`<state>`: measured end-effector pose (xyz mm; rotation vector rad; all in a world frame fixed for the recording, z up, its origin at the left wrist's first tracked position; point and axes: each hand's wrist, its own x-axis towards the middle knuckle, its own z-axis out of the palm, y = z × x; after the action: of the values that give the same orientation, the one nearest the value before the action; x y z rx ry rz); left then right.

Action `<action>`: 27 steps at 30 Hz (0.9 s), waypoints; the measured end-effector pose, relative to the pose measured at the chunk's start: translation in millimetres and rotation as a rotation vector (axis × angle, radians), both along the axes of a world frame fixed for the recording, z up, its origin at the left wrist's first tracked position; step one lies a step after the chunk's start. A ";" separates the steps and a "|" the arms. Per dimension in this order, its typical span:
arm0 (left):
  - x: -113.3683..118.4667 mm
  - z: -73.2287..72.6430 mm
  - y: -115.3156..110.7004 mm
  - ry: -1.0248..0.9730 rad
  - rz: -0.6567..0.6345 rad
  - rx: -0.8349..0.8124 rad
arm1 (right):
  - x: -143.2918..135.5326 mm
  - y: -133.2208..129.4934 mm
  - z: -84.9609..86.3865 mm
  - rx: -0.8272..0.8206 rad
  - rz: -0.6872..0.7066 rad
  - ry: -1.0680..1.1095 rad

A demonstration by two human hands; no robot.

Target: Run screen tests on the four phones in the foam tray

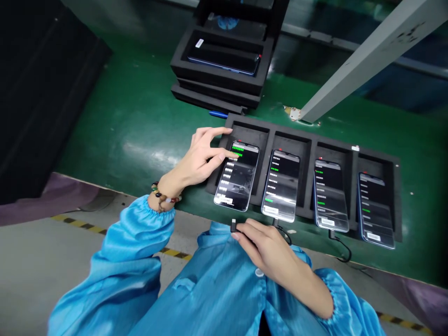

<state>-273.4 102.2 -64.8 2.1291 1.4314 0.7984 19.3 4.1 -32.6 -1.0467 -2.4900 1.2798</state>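
Note:
My left hand is open, its index fingertip on or just over the upper screen of the leftmost smartphone. That screen lists white lines with green ones at the top. In my right hand a black cable plug is pinched, just below that phone's bottom edge and apart from it. To the right lie a second smartphone, a third smartphone and a fourth smartphone, all lit. Cables run from the bottoms of the second and third. All rest on a black foam tray.
Behind the tray stand stacked black foam trays holding a dark-screened phone. A blue pen lies by them. A grey metal post rises from the green table. Large black material stands at left.

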 end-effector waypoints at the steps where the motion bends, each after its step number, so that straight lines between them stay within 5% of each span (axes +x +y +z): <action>1: 0.3 0.0 0.2 0.003 0.006 -0.003 | -0.4 0.0 -0.2 0.004 0.000 -0.005; 27: 0.9 -5.1 -1.8 -0.057 -0.059 -0.025 | -11.0 -10.2 -10.0 0.197 -0.065 -0.001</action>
<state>-272.5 100.4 -69.9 2.1023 1.3371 0.8079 8.3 -6.2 -42.6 -1.0701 -2.4987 0.9926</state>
